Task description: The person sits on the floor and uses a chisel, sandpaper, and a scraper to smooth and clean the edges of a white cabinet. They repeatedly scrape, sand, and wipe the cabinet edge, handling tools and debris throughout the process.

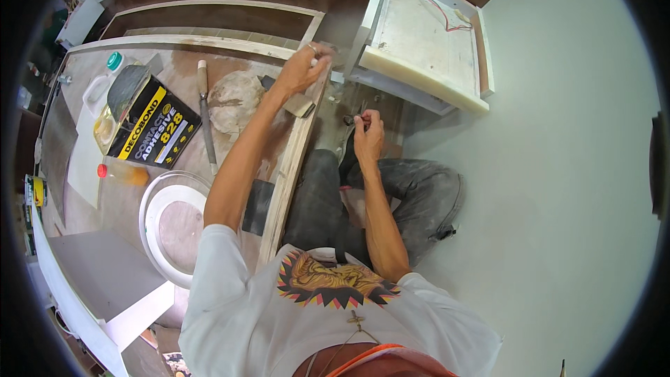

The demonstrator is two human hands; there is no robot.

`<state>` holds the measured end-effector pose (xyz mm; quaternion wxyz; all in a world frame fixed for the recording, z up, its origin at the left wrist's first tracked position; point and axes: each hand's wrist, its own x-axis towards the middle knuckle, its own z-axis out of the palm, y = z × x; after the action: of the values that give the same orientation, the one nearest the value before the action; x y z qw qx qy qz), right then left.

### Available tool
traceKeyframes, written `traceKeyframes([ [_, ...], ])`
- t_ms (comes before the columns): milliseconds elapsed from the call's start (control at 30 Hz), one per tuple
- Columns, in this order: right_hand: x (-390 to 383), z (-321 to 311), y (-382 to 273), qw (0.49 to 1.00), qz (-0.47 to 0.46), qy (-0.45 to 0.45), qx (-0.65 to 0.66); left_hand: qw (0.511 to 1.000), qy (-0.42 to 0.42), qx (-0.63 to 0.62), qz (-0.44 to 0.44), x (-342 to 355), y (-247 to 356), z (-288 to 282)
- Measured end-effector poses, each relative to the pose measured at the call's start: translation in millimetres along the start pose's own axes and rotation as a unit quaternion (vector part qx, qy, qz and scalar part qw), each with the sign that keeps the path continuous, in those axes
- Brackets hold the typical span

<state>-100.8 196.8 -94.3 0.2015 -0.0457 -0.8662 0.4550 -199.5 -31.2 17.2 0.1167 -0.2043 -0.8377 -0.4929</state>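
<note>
A pale wooden rail [287,178], the long raised edge of the work surface, runs away from the seated person's lap. The left hand [306,71] is over the rail's far end, fingers curled and blurred; whether they hold anything, or touch the wood, cannot be told. Under that wrist, on the rail, sits a small wooden block [299,105]. The right hand [370,132] is well apart, to the right of the rail and above the person's legs. Its thumb and forefinger are drawn narrowly together beside a small dark item [348,120], too small to name; a firm grip cannot be confirmed.

The step in hand appears to be close handwork around the rail's far end. The next move would seem to call for a steady left hand there, clear of the block, and a precise fingertip pinch from the right.

Right of the rail's far end stands a white drawer box [419,79] with a thin red wire [442,14] inside. Left of the rail lie a wooden-handled file [207,126] and a white roll [153,227]; farther left stands a black and yellow adhesive can [162,124].
</note>
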Motion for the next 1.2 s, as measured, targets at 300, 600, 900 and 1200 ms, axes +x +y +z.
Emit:
traceKeyframes([
  [300,25.5,-19.6,-130.4,0.869,0.032,-0.1,0.483,0.973,-0.132,-0.149,-0.118,-62.8,78.2,-23.2],
  [600,-6.7,44.7,-159.3,0.865,0.098,-0.1,0.482,0.988,0.09,0.122,0.0,-84.0,78.9,-32.5],
  [900,-15.6,105.2,-179.3,0.715,0.216,-0.106,0.657,0.984,0.118,0.128,0.022,-85.5,65.8,-48.0],
  [1200,32.8,142.1,-184.8,0.556,0.173,-0.106,0.806,0.958,0.262,0.118,-0.016,-39.1,-29.0,-88.4],
])
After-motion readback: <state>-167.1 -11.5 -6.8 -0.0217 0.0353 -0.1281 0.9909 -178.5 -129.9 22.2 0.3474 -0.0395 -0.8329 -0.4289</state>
